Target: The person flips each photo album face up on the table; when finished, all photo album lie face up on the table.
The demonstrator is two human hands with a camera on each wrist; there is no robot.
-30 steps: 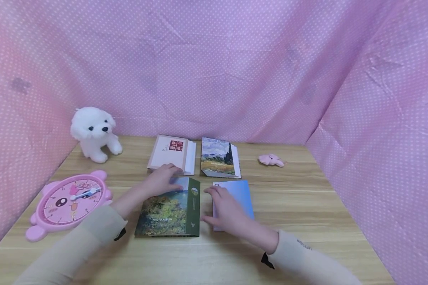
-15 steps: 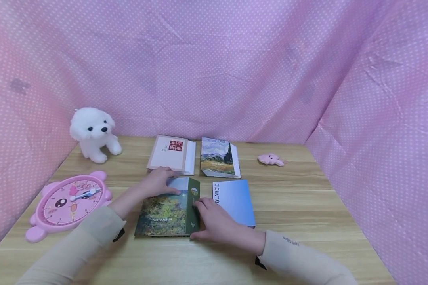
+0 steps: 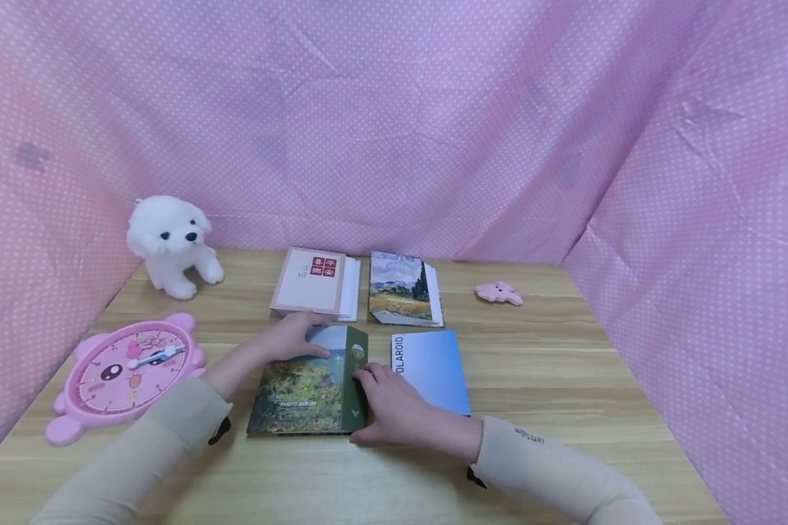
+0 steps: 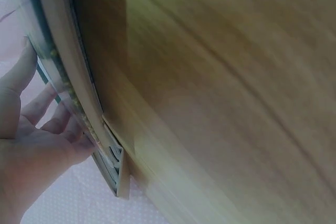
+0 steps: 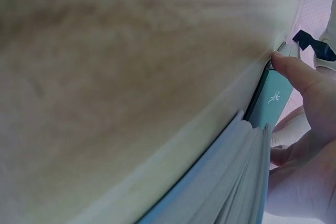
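Observation:
A green-spined photo album (image 3: 302, 386) with a landscape cover lies in front of me in the head view. My left hand (image 3: 285, 339) holds its far left part, thumb on the cover and fingers over the far edge. At the spine, my right hand (image 3: 397, 405) grips the right side, its thumb at the near corner. In the left wrist view, the left thumb (image 4: 21, 69) and fingers lie along the album's side. The right wrist view shows the right thumb (image 5: 296, 72) at the green spine's end. A blue Polaroid album (image 3: 436, 368) lies partly behind my right hand.
Behind lie a cream album (image 3: 308, 281) with red character squares and a painted-landscape album (image 3: 399, 292). A pink toy clock (image 3: 128, 375) and a white plush dog (image 3: 174, 244) stand left. A small pink plush (image 3: 498, 293) lies right. Pink dotted cloth (image 3: 420, 131) encloses the table.
My right hand has moved left from over the blue Polaroid album onto the green album's spine. My left hand has drawn in slightly at the far edge. The green album stays in place.

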